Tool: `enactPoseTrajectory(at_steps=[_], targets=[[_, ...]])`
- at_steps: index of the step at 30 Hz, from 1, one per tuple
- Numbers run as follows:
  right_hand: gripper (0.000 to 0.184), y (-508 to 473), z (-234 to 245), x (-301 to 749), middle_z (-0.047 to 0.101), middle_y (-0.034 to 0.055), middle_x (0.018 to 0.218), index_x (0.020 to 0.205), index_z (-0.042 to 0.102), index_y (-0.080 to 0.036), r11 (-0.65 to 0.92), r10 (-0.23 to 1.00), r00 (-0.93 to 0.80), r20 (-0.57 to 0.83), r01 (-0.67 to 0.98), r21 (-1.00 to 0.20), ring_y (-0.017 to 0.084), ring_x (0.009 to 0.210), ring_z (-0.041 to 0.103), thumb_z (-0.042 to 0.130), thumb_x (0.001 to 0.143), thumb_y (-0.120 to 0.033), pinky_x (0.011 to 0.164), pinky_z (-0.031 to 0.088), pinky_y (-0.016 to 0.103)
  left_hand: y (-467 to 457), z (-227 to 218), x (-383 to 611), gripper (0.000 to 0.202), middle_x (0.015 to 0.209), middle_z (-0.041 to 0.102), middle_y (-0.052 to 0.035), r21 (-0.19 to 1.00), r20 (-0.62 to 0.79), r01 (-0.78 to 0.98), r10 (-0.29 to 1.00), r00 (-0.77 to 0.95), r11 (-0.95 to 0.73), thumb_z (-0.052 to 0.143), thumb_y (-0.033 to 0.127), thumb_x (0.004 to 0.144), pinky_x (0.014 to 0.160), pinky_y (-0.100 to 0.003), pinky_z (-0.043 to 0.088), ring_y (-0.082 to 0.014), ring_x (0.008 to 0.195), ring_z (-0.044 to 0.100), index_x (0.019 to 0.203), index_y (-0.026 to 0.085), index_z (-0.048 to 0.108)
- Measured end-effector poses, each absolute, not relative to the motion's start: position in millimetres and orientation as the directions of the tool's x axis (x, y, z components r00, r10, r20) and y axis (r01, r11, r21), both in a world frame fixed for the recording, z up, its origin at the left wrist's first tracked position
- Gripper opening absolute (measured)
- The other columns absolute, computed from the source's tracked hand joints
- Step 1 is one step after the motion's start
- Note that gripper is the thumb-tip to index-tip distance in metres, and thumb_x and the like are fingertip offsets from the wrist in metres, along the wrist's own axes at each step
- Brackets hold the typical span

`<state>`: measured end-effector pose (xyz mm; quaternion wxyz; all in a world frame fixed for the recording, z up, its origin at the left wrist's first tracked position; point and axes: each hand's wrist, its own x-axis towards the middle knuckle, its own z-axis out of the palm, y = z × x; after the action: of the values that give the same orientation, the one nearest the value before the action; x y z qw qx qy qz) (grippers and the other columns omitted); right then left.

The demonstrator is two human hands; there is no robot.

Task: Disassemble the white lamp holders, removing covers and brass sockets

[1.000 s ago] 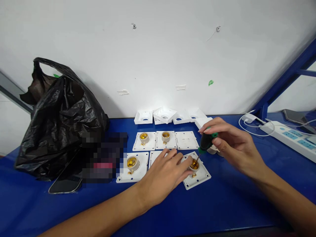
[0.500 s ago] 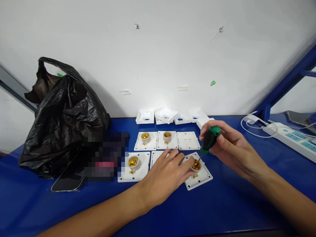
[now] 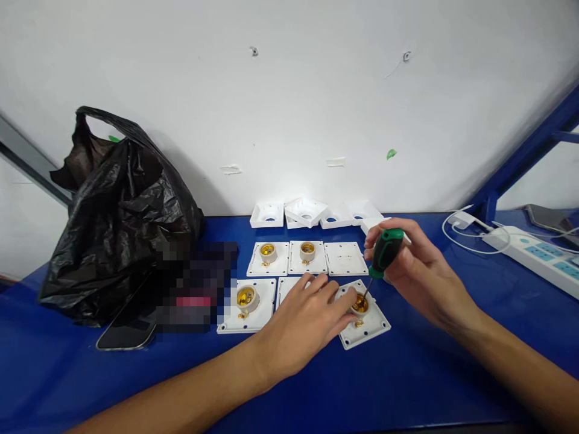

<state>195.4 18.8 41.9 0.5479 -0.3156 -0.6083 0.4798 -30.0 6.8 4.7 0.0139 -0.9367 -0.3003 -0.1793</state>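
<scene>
My right hand (image 3: 416, 271) is closed around the green and black handle of a screwdriver (image 3: 385, 253). Its shaft slants down into the brass inside of a lamp socket (image 3: 360, 305), which sits on a square white base plate (image 3: 368, 331) turned at an angle. Thumb and fingers of my left hand (image 3: 307, 325) pinch that socket from the left. Beneath the left hand lies another white plate (image 3: 284, 289), mostly hidden. Left of it, a white plate carries a socket (image 3: 246, 299) with brass terminals. Two more sockets, one at the left (image 3: 268, 252), stand on plates behind.
A bare white plate (image 3: 346, 259) ends the back row. Several white covers with round holes (image 3: 266, 215) lie along the wall. At left are a black plastic bag (image 3: 122, 223) and a phone (image 3: 129, 328); at right, a power strip (image 3: 538, 250) with white cables.
The screwdriver handle has turned slightly in my right hand, its tip still in the socket. My left hand keeps its place, and the view has shifted a little.
</scene>
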Motion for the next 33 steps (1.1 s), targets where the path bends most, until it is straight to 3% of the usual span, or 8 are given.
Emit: enactPoseTrajectory(at_steps=[6,9,13,18,28,33], targets=[[0.026,16.0,42.6,196.6,0.069,0.0024,0.115,0.129,0.068,-0.042,0.298,0.904,-0.272,0.330,-0.151,-0.942,0.018,0.103,0.063,0.060,0.103,-0.041,0.085,0.055,0.029,6.6,5.3,-30.3,0.029,0.098,0.066,-0.0048,0.085,0.334,0.574,0.566,0.754,-0.814,0.054,0.039,0.108,0.096,-0.044,0.049,-0.0272,0.101,0.063,0.129,0.019,0.058],[0.024,15.6,43.0,197.6,0.067,0.0013,0.117,0.123,0.071,-0.042,0.345,0.899,-0.239,0.367,-0.131,-0.930,0.018,0.104,0.062,0.069,0.099,-0.040,0.085,0.055,0.030,6.4,4.6,-30.6,0.029,0.098,0.066,-0.0048,0.085,0.336,0.574,0.566,0.753,-0.814,0.054,0.039,0.108,0.097,-0.045,0.049,-0.0273,0.101,0.062,0.129,0.020,0.058],[0.022,14.8,46.4,198.3,0.068,0.0033,0.115,0.123,0.071,-0.040,0.309,0.899,-0.290,0.330,-0.116,-0.944,0.020,0.104,0.063,0.063,0.102,-0.040,0.082,0.055,0.032,6.2,4.4,-30.3,0.028,0.098,0.066,-0.0048,0.082,0.333,0.572,0.564,0.756,-0.816,0.053,0.038,0.108,0.097,-0.044,0.049,-0.0275,0.100,0.062,0.128,0.019,0.059],[0.015,15.6,51.0,198.7,0.066,0.0014,0.111,0.111,0.074,-0.039,0.335,0.902,-0.241,0.357,-0.127,-0.934,0.017,0.098,0.062,0.072,0.096,-0.038,0.077,0.054,0.028,6.4,4.9,-30.0,0.028,0.098,0.066,-0.0049,0.091,0.331,0.573,0.568,0.754,-0.814,0.053,0.038,0.109,0.097,-0.045,0.049,-0.0272,0.100,0.062,0.128,0.019,0.059],[0.025,15.9,48.4,197.8,0.067,0.0023,0.114,0.125,0.070,-0.042,0.279,0.908,-0.285,0.308,-0.137,-0.950,0.018,0.104,0.062,0.067,0.100,-0.037,0.081,0.054,0.028,7.0,3.7,-30.7,0.030,0.099,0.067,-0.0054,0.099,0.324,0.577,0.574,0.751,-0.811,0.058,0.040,0.106,0.098,-0.046,0.050,-0.0279,0.103,0.064,0.128,0.019,0.059],[0.021,16.5,51.2,200.9,0.066,0.0005,0.109,0.113,0.074,-0.040,0.288,0.906,-0.279,0.319,-0.149,-0.946,0.016,0.096,0.062,0.076,0.094,-0.035,0.076,0.054,0.026,6.9,2.3,-31.4,0.032,0.101,0.068,-0.0055,0.104,0.336,0.569,0.568,0.752,-0.815,0.061,0.039,0.105,0.099,-0.048,0.050,-0.0282,0.104,0.064,0.129,0.018,0.058]])
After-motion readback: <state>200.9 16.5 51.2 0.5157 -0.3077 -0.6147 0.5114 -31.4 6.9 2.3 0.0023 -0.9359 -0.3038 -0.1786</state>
